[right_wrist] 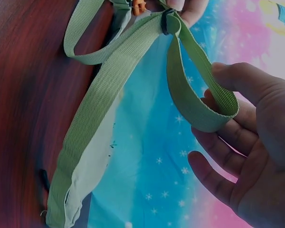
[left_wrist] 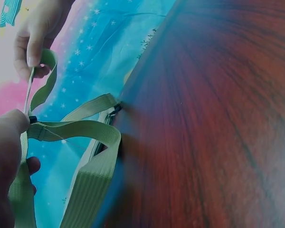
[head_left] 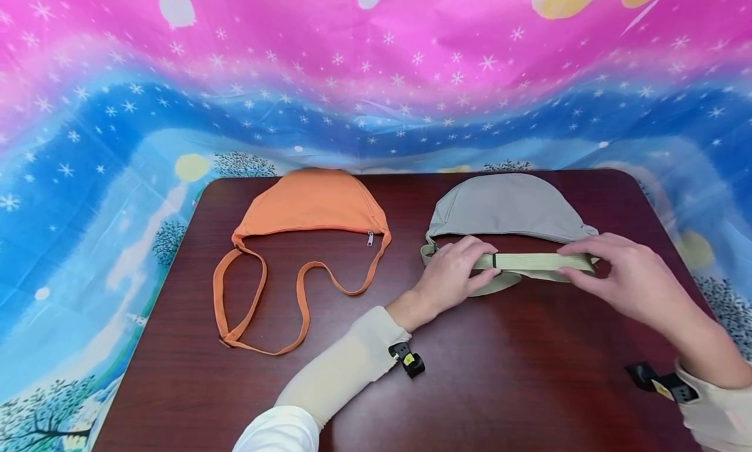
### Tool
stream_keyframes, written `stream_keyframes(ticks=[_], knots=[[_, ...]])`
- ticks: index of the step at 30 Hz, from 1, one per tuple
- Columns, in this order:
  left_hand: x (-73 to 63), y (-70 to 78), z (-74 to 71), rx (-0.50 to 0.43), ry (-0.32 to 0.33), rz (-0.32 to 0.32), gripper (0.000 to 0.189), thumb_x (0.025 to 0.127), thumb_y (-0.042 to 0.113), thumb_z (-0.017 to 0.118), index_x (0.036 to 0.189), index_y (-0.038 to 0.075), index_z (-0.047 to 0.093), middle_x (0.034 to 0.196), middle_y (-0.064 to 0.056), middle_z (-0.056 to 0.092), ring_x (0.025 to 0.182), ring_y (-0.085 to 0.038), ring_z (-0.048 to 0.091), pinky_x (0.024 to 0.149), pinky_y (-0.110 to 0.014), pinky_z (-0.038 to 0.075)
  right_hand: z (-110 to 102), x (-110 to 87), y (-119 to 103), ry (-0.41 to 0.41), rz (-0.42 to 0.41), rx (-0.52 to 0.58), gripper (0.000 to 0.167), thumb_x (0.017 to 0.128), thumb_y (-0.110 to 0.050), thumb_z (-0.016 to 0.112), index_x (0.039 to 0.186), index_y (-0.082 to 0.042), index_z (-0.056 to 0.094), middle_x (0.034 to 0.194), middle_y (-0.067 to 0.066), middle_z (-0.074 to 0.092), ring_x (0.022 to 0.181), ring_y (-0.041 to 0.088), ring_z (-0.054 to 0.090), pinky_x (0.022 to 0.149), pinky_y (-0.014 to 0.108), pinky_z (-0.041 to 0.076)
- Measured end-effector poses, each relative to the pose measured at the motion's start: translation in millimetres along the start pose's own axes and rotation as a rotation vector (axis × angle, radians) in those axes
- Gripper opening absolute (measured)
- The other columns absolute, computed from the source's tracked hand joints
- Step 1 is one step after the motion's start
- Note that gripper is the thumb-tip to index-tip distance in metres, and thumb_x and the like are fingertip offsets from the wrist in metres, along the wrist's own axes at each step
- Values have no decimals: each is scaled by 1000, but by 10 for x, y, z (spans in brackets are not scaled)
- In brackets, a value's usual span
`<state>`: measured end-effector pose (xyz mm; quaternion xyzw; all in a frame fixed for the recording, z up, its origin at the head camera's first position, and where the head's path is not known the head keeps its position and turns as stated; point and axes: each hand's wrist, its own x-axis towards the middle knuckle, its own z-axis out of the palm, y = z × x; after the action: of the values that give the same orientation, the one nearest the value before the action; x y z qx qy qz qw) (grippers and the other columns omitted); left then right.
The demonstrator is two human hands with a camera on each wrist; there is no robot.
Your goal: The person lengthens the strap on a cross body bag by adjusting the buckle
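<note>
A grey-green waist bag (head_left: 508,205) lies at the table's back right, its light green strap (head_left: 529,262) lifted in front of it. My left hand (head_left: 449,272) pinches the strap beside a dark slider buckle (head_left: 494,260). Farther right, my right hand (head_left: 625,272) holds the looped end of the strap between thumb and fingers. In the right wrist view that strap loop (right_wrist: 204,114) runs from the slider to my right fingers, the thumb pressing on it. The left wrist view shows the strap (left_wrist: 92,183) hanging in a bend below the slider.
An orange waist bag (head_left: 314,200) lies at the table's back left, with its orange strap (head_left: 302,295) curling toward the front. Both bags rest on a dark reddish wooden table (head_left: 499,400). A patterned pink and blue cloth (head_left: 352,99) hangs behind and around it.
</note>
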<state>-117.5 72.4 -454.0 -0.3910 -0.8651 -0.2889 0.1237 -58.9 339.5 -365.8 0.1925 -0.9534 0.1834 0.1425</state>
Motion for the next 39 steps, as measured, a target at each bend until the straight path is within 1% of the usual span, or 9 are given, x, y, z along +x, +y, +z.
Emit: stream_keyframes(ticks=[10,16,19,22,26,29,33,35,39], knots=[[-28,-49,-26,-39,-31,-32,31,99,34,68,124,15,67,119,4,64,106,-9,63,91,-26,48,-15,-27,80,-9,44,12,43,68,-6,92,106,-20,78,99,1,72,87,-8,45,64,18,35],[-33,-59,-17,-65,-27,-32,32,99,32,68,125,14,66,120,3,63,107,-11,63,92,-26,49,-11,-20,117,6,57,43,52,67,-7,93,115,-15,75,106,3,71,92,-16,44,71,17,38],[-34,-71,-4,-87,-9,-28,32,99,31,68,126,13,66,120,2,64,108,-12,64,92,-27,49,-27,-11,164,22,112,104,48,76,-9,89,121,-12,72,108,-5,69,88,-16,48,71,15,39],[-39,-82,12,-102,3,-27,32,99,29,69,126,12,66,120,1,64,109,-13,64,93,-27,50,-14,-7,251,5,186,165,32,91,-10,76,123,-14,72,110,-16,65,73,-6,51,66,17,36],[-44,-78,20,-102,-3,-27,32,100,31,68,126,13,66,122,1,63,109,-13,64,93,-27,49,123,-1,367,-81,176,169,26,96,-4,68,120,-13,73,115,-5,68,63,3,47,59,20,35],[-40,-71,23,-101,-3,-16,32,100,31,67,126,13,66,122,0,63,109,-13,64,93,-27,49,261,17,406,-159,93,142,29,92,-1,72,120,-11,73,114,7,70,74,1,55,61,17,43],[-29,-68,30,-100,9,-3,31,99,30,68,125,12,66,121,0,63,107,-13,64,92,-27,50,398,75,415,-250,0,136,33,89,-1,76,121,-11,72,114,3,72,97,8,61,73,22,52],[-25,-65,35,-95,9,1,32,99,30,68,126,13,66,122,0,63,107,-13,64,91,-27,50,441,100,413,-299,-11,169,33,89,-2,76,119,-13,73,113,-1,72,96,10,62,72,25,52],[-20,-59,42,-91,2,6,32,100,31,68,126,13,66,122,0,63,107,-13,64,92,-27,50,488,110,416,-373,10,230,29,90,-3,75,115,-18,73,108,-6,71,83,2,60,66,24,48]])
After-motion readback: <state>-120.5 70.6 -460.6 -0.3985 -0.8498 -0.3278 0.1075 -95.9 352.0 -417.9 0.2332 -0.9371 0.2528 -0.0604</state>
